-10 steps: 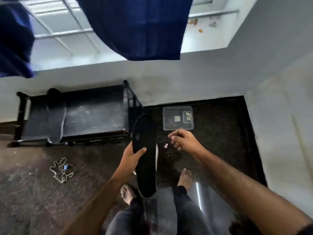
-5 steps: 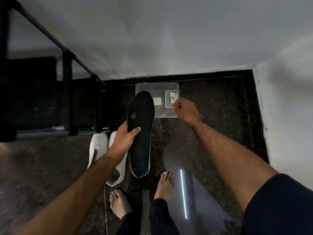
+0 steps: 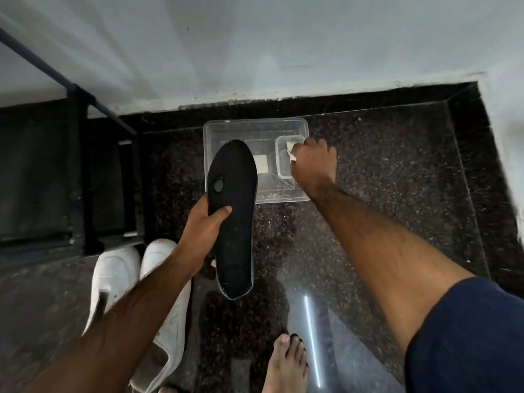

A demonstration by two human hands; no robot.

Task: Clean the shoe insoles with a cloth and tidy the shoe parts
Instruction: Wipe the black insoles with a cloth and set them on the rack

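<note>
The left hand (image 3: 207,225) grips a black insole (image 3: 234,217) above the dark floor (image 3: 368,165), and the right hand (image 3: 313,165) pinches a small pale cloth (image 3: 291,148) in the little tub inside the clear plastic box (image 3: 255,126). The box could tip if the hand pulls hard on it. No words can be read anywhere.

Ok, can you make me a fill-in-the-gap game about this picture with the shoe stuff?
1. The left hand holds a black ____.
2. The right hand reaches into a clear ____ on the floor.
3. The two shoes by the left arm are ____ in colour.
4. The foot at the bottom wears ____ shoe.

Missing words: insole; box; white; no
</note>
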